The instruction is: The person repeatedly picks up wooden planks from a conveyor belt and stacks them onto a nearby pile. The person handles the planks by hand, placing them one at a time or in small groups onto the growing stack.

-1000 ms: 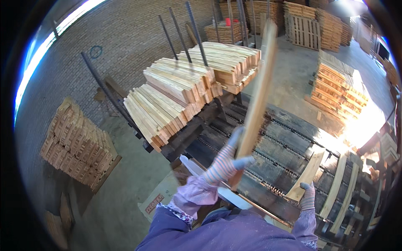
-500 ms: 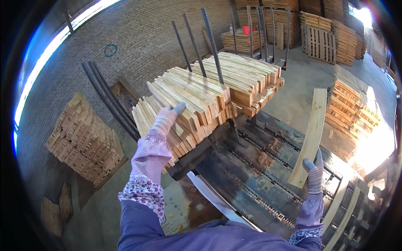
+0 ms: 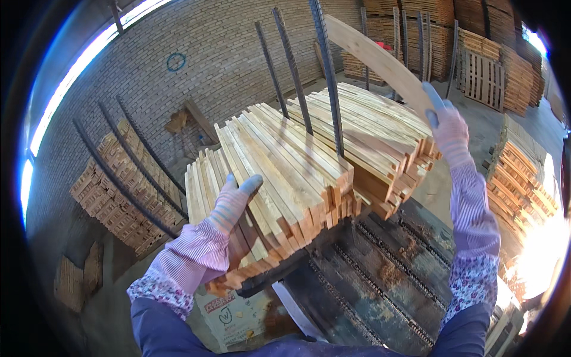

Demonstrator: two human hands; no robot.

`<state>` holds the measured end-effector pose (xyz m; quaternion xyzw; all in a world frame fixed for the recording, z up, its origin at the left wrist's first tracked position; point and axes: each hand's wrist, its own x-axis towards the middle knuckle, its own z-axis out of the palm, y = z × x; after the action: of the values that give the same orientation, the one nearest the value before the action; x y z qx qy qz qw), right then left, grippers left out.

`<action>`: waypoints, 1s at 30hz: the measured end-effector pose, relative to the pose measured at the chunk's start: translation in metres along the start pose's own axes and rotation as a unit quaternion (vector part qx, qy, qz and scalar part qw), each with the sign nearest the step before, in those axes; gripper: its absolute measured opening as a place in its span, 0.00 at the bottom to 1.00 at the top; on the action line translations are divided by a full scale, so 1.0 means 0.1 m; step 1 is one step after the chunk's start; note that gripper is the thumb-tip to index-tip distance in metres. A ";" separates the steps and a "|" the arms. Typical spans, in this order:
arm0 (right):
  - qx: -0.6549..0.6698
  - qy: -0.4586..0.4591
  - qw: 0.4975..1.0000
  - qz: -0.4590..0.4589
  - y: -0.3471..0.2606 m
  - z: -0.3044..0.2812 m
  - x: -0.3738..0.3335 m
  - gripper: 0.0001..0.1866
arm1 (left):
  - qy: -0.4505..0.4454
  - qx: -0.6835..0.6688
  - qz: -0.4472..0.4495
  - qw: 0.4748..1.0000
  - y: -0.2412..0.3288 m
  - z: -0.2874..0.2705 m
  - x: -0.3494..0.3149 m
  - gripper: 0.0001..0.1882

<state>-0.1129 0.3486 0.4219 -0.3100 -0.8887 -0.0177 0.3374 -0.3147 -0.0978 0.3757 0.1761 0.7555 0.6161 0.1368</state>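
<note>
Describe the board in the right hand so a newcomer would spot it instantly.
Start at the brick wall across the back, then come forward to the stack of pale boards with dark metal rods rising through it. Toward the stack's right side, the gloved right hand grips one board near its end; it is raised, while its neighbours lie packed side by side.

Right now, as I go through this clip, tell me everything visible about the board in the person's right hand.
The board is a long, flat, pale piece, seemingly bare wood, with a smooth-looking face. It looks curved, though the fisheye lens may add to that. The gloved right hand has its grip on the near end, partly covering it. The board slants up and leftward, raised beyond the stacked boards. Whether its far end touches the dark post cannot be told.
</note>
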 end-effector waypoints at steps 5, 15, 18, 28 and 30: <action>-0.183 -0.043 0.982 0.018 -0.15 0.43 1.07 0.32 | 0.028 0.005 -0.007 1.000 0.16 0.12 -0.14 0.39; -0.232 -0.014 0.967 0.101 0.01 0.92 1.00 0.36 | 0.004 -0.061 0.004 0.998 0.16 0.09 -0.20 0.40; -0.027 0.134 0.991 -0.004 -0.47 0.40 0.67 0.34 | 0.002 0.021 -0.004 1.000 0.08 -0.01 -0.09 0.42; 0.216 -0.176 0.860 -0.427 -1.86 -0.65 -1.10 0.31 | 0.085 0.220 -0.017 0.972 0.30 -0.06 0.60 0.69; 0.177 -0.199 0.862 -0.430 -1.93 -0.59 -1.13 0.31 | 0.082 0.205 -0.059 0.974 0.24 -0.03 0.72 0.81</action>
<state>-0.1214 0.1177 0.4333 0.1714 -0.9701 0.0591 0.1612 -0.3784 -0.0644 0.4006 0.1047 0.8832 0.4516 0.0713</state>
